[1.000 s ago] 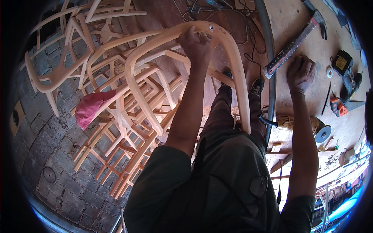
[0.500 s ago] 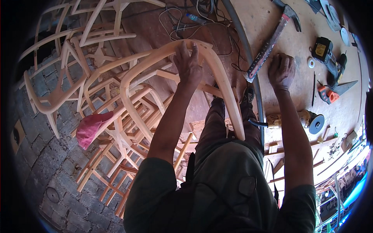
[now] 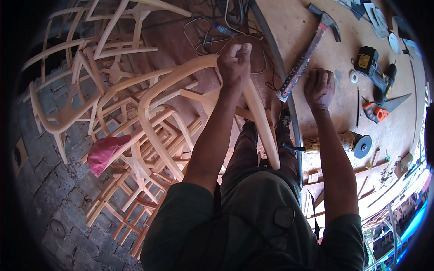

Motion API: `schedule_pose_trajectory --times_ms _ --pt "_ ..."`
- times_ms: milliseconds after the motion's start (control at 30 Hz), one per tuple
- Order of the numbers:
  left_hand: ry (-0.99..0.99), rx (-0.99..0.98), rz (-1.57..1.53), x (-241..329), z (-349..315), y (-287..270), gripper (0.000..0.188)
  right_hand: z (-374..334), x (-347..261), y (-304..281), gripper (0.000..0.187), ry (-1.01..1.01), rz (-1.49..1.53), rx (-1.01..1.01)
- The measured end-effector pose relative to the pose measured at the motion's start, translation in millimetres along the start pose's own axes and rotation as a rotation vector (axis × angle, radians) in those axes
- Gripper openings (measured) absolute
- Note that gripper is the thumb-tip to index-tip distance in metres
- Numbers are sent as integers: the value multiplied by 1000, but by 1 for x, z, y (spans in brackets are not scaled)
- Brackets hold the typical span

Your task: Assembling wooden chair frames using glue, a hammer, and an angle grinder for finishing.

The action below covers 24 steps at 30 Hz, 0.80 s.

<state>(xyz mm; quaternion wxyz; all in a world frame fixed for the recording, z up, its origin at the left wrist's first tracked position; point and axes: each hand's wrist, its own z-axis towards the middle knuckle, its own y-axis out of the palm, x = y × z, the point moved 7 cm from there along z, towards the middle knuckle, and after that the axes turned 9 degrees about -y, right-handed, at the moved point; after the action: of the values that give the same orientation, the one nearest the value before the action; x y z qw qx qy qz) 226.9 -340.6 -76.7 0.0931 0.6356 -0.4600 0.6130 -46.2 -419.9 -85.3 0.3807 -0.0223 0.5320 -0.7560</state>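
Observation:
A bare-wood chair frame [image 3: 259, 119] with a curved top rail stands in front of me. My left hand [image 3: 234, 67] grips the bend of that rail, fingers curled over it and the thumb on top. On the wooden workbench [image 3: 348, 106] to the right rests my right hand [image 3: 320, 89], its fingers folded in and nothing visible in them. Just beyond it lies a claw hammer [image 3: 304, 62] with a red and black handle, its end at the bench's near-left edge. An angle grinder [image 3: 334, 142] with a disc lies on the bench by my right forearm.
Farther right on the bench are a cordless drill [image 3: 384, 81], an orange-handled handsaw [image 3: 376, 111] and a small white roll [image 3: 354, 77]. Several other chair frames [image 3: 68, 122] crowd the left, over grey paving. A pink cap [image 3: 107, 154] hangs on one. Cables [image 3: 199, 34] lie at the back.
My left hand has shifted right along the rail and turned, its fingers now curled round the bend. My right hand stays folded on the bench. The view has shifted slightly.

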Motion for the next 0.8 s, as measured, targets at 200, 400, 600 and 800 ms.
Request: schedule_pose_trajectory --times_ms 200,400,600,800 --pt "328 18 785 -78 -9 -57 82 2 -11 6 11 -20 28 10" --pt "515 -325 759 -62 -48 -19 82 -4 -4 8 10 -9 -18 -13" --pt "283 -91 552 -84 -55 -45 86 0 -9 9 10 -20 -35 -10" --pt "412 -231 261 -52 -81 -23 70 0 -3 3 10 -37 -68 10"
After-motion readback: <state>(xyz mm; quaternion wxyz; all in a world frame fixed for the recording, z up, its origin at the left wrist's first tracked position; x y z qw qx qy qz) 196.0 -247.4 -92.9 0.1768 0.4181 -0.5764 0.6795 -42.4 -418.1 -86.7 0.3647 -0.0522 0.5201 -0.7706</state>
